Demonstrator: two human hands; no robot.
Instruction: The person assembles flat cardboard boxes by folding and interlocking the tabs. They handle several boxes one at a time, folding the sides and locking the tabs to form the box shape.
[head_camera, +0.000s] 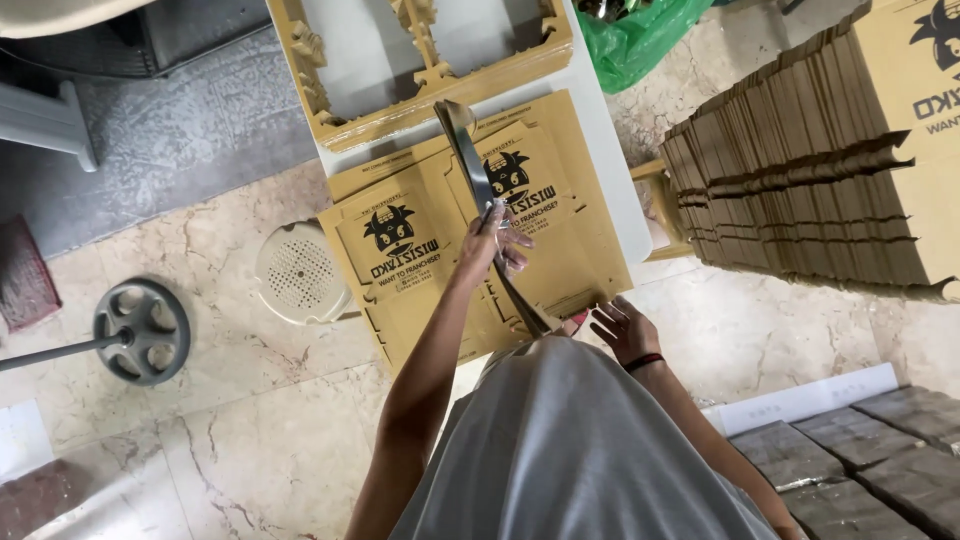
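My left hand (490, 245), in a thin clear plastic glove, is shut around a long dark flat strip (468, 150). The strip runs from the far side of the table down toward my body, across a stack of flat brown die-cut cardboard sheets (420, 290) printed with a black bull-head logo. My right hand (622, 328), with a black band at the wrist, rests with its fingers spread at the near right edge of the stack and holds nothing. The sheets lie on a white table (610, 170). My grey shirt hides the near end of the strip.
Leftover cardboard frames (420, 100) lie at the table's far end. A tall pile of folded cartons (800, 180) stands at the right, a green plastic bag (640, 40) behind it. On the marble floor are a white plastic stool (298, 272) and a round grey stand base (142, 330). Dark bundles (850, 460) sit at the lower right.
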